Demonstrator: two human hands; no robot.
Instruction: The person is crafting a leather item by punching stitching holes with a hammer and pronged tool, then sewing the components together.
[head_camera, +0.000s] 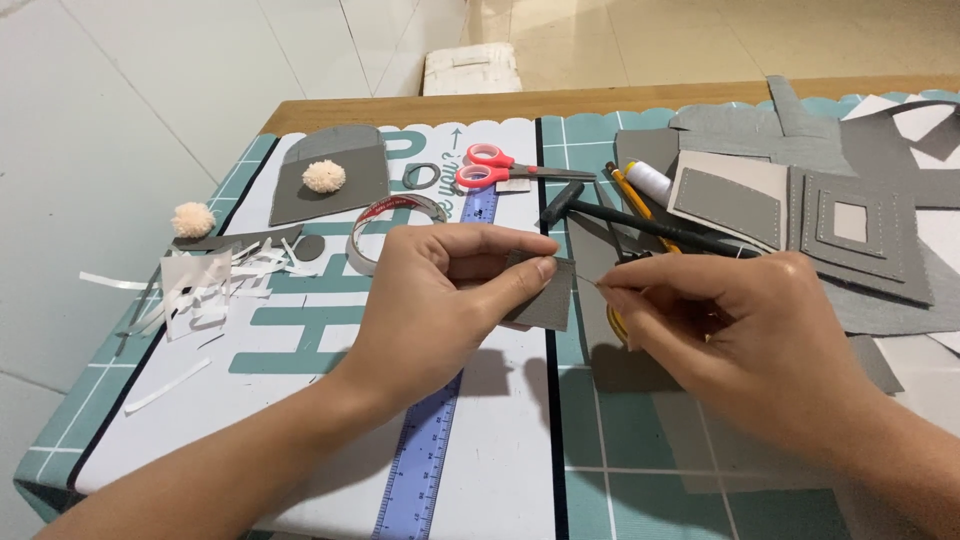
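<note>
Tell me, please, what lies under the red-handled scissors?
The red-handled scissors rest on the white printed mat, blades reaching the teal cutting mat. The blue ruler ends just below them; whether it continues underneath is hidden.

Just beyond the fingertips of the left hand (440, 290) a tape roll (393, 228) and red scissors (492, 167) block the way forward. Left of those fingers lies a heap of paper scraps (210, 285). Ahead of the right hand (740, 330) fingers, a hammer (640, 222) and stacked grey felt pieces (800, 205) crowd the mat. Below both wrists, the cutting mat (640, 480) and ruler (425, 460) lie flat, leaving open passage toward the near edge.
</note>
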